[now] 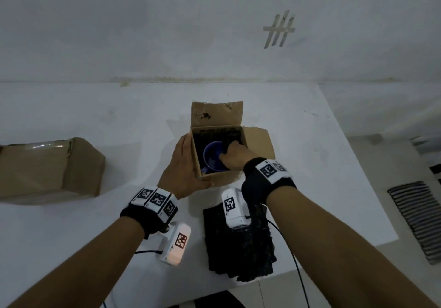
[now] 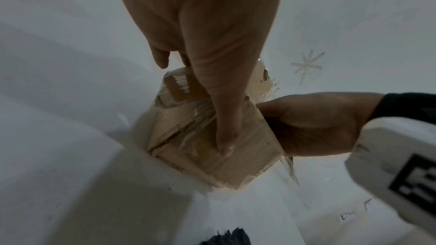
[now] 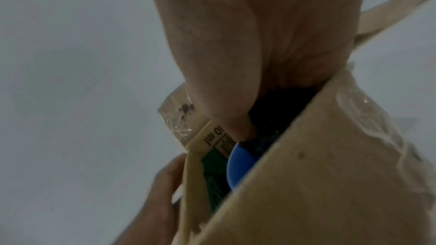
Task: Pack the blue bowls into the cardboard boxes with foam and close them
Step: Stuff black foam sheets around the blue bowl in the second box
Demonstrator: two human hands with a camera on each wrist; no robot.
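A small open cardboard box [image 1: 214, 179] stands mid-table with its back flap [image 1: 217, 114] upright. Inside it sits a blue bowl [image 1: 211, 158] with dark foam [image 1: 199, 140] around it. My left hand [image 1: 181, 164] grips the box's left side, thumb laid along the front face [image 2: 226, 146]. My right hand [image 1: 235, 155] reaches into the box from the right, thumb inside the bowl and fingers curled over its far rim. In the right wrist view the thumb runs down to the blue bowl [image 3: 240, 163] behind the box wall [image 3: 306, 174].
A pile of black foam pieces [image 1: 241, 248] lies near the table's front edge, under my right wrist. A larger cardboard box [image 1: 47, 169] lies at the left. The white table [image 1: 322, 164] ends at the right, with a striped mat [image 1: 417, 217] on the floor beyond.
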